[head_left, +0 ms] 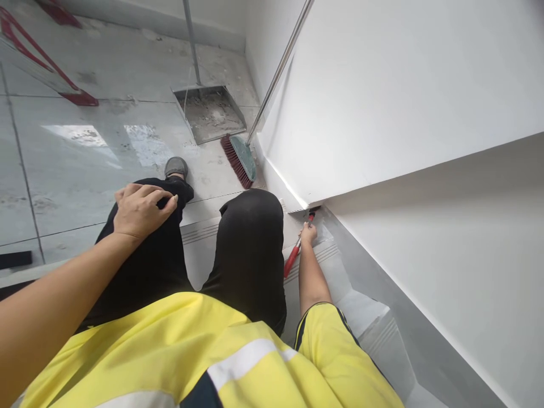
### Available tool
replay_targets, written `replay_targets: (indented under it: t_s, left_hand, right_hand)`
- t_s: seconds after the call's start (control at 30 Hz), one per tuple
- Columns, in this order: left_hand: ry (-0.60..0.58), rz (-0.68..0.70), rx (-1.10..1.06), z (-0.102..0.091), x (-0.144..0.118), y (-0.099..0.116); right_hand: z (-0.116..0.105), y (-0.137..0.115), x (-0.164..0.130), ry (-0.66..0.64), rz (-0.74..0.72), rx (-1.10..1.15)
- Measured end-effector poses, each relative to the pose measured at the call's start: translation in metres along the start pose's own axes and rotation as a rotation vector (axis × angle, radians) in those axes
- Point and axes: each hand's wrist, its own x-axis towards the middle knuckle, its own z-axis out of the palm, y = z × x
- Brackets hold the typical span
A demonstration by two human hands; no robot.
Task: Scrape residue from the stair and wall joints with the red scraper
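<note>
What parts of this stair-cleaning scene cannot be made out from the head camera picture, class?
- Working end of the red-handled tool: too small, partly behind the right hand.
- Broom handle top: cut off by the upper edge.
- Dustpan contents: blurred grey debris.
- Left hand palm: hidden, pressed against the knee.

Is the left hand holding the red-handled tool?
No. The left hand rests on the knee; the right hand grips the red-handled tool.

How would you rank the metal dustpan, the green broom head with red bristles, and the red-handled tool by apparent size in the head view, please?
1. Grey metal dustpan
2. Green broom head with red bristles
3. Red-handled tool in the right hand, though it lies nearer the camera.
</note>
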Motion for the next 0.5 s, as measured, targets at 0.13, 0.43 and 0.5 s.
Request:
replay_targets:
  t_s: [0.13, 0.43, 0.5]
  left_hand:
    - [-0.035, -0.027, -0.007, -0.001, 0.001, 0.001]
    - [-0.073, -0.059, -0.064, -0.002, 0.001, 0.001]
    - [-0.066, -0.061, -0.047, -0.002, 0.002, 0.002]
  right_hand:
    - [0.007, 0.001, -0.002, 0.038, 0.002, 0.048]
    - [0.018, 0.003, -0.002, 0.074, -0.008, 0.037]
    - [0.018, 0.004, -0.003, 0.085, 0.028, 0.050]
